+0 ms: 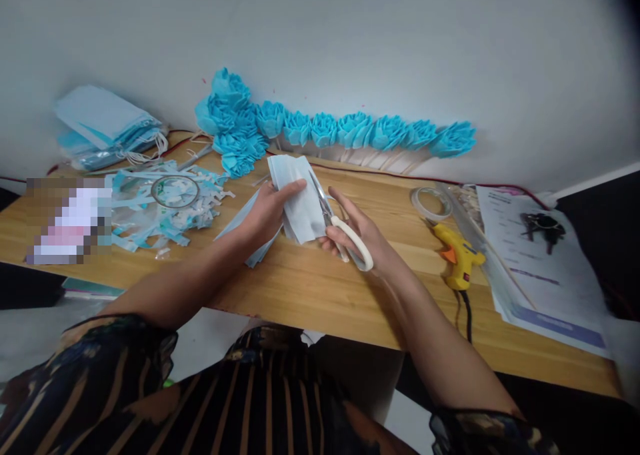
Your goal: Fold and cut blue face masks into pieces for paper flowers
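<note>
The left hand point(267, 215) grips a folded blue mask point(299, 198) above the tabletop point(320, 288); just beside it, the right hand point(360, 235) is closed around scissors point(340, 225), whose blades touch the mask's edge

The left forearm point(193, 283) and right forearm point(430, 328), both bare, reach forward and angle inward. The left hand point(265, 216) is curled, its thumb pressed flat on top. Just beside it, the right hand point(361, 233) has its fingers closed in a grip.

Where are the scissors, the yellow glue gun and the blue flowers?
scissors point(353, 239): head view, on the white handle loop.
yellow glue gun point(457, 258): head view, on its yellow body.
blue flowers point(355, 130): head view, on a flower in the row's middle.
</note>
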`<move>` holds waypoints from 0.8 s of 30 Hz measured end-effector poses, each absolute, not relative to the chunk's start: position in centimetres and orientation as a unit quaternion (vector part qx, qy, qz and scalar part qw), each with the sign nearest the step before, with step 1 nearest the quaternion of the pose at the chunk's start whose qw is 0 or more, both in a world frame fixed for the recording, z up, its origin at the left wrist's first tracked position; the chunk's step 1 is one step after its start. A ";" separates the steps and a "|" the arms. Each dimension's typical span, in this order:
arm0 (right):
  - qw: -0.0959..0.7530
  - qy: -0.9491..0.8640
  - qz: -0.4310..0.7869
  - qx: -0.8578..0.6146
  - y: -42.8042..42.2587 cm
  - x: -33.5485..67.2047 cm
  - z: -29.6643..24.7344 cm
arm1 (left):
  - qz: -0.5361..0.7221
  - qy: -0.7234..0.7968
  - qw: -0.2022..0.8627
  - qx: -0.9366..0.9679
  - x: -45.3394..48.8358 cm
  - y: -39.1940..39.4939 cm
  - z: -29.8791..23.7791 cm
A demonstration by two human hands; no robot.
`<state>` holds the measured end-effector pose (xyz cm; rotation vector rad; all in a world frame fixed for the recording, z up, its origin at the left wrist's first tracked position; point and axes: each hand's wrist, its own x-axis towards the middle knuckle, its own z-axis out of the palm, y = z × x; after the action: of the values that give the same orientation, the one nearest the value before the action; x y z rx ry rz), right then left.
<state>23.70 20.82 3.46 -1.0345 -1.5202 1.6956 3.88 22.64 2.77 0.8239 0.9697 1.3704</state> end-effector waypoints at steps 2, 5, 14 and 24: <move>0.319 -0.571 0.648 -0.389 20.9 23.9 3.6 | 0.596 0.415 0.592 0.349 3.9 22.7 2.7; 0.309 -0.569 0.663 -0.375 20.9 24.2 3.8 | 0.600 0.413 0.593 0.342 4.0 22.7 2.6; 0.302 -0.605 0.640 -0.365 20.9 24.2 3.9 | 0.574 0.396 0.612 0.374 4.0 22.4 2.7; 0.331 -0.636 0.596 -0.361 20.7 23.6 3.4 | 0.549 0.404 0.614 0.399 4.3 22.2 2.0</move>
<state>23.65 20.75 3.40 -0.9440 -1.6617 1.5584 4.28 22.19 1.97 0.9187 0.9303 1.2661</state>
